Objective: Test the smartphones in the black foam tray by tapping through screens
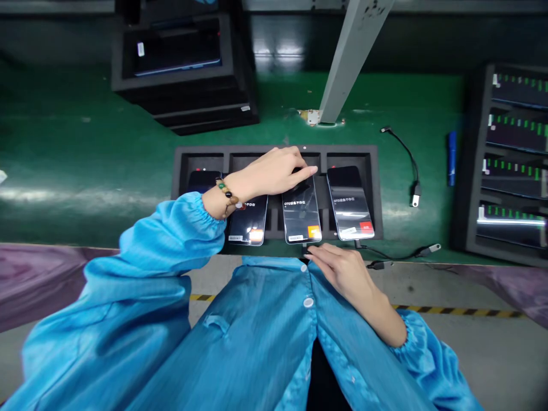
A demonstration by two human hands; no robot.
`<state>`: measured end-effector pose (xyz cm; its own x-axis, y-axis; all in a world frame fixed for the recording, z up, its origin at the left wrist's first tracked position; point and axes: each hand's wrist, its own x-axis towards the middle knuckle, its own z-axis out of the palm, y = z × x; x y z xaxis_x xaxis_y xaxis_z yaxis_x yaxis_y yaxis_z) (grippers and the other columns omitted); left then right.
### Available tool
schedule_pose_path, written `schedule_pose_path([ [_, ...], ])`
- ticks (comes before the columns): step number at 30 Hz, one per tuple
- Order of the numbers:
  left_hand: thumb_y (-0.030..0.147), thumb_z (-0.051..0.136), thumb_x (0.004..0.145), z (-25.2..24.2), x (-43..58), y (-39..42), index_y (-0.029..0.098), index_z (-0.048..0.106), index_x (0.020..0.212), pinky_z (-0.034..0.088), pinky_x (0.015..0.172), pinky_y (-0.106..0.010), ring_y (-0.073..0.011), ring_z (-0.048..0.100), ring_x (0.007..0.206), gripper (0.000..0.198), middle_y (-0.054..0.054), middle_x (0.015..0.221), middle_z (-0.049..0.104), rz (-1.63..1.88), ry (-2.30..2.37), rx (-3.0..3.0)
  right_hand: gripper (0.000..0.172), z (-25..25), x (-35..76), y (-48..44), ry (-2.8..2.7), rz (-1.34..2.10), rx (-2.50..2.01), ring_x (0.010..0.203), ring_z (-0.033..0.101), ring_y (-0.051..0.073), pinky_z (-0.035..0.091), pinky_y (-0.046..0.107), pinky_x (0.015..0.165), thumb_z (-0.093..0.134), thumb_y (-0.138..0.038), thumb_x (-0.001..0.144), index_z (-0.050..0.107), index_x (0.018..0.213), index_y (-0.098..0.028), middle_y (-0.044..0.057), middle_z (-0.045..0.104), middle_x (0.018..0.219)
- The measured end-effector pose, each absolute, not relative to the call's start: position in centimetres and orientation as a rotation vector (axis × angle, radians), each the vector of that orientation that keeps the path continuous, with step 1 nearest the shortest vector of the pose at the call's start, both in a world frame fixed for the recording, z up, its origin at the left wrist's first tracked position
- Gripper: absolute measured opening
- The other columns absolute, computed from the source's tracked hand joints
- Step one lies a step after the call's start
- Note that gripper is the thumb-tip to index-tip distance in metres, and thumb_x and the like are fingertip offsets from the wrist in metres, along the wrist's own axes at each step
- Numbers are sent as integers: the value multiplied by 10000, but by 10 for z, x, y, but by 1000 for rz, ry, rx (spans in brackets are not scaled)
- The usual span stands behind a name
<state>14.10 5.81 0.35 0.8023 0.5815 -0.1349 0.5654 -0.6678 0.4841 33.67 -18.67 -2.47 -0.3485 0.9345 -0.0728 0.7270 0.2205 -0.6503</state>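
A black foam tray (378, 188) holds several smartphones lying face up in its slots. My left hand (274, 171) reaches across to the top of one smartphone (301, 212), its fingers bent over the upper end and the thumb at the right edge. At this phone's lower end, my right hand (342, 268) pinches a black cable plug (305, 249), mostly hidden by the fingers. To the right lies another smartphone (351, 205) with a cable at its bottom. My left forearm partly covers a smartphone (248, 222) on the left. The lit screens show white text and a coloured button.
Stacked black trays (184, 85) with phones stand at the back left. A tray (466, 188) of lit phones is at the right, beside a blue marker (452, 158). A loose short cable (411, 157) lies on the green table (107, 142). A grey post (351, 63) rises behind.
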Motion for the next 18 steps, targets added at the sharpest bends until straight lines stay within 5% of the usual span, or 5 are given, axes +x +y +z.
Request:
schedule_pose_path([
  [18, 532, 353, 1133, 5, 141, 57, 160, 804, 933, 517, 1023, -456, -291, 718, 1076, 617, -159, 1096, 767, 55, 865, 2460, 379, -25, 340, -183, -2184, 999, -1499, 984, 833, 212, 650, 308, 813, 483, -389, 1162, 807, 1265, -222, 56, 840, 1153],
])
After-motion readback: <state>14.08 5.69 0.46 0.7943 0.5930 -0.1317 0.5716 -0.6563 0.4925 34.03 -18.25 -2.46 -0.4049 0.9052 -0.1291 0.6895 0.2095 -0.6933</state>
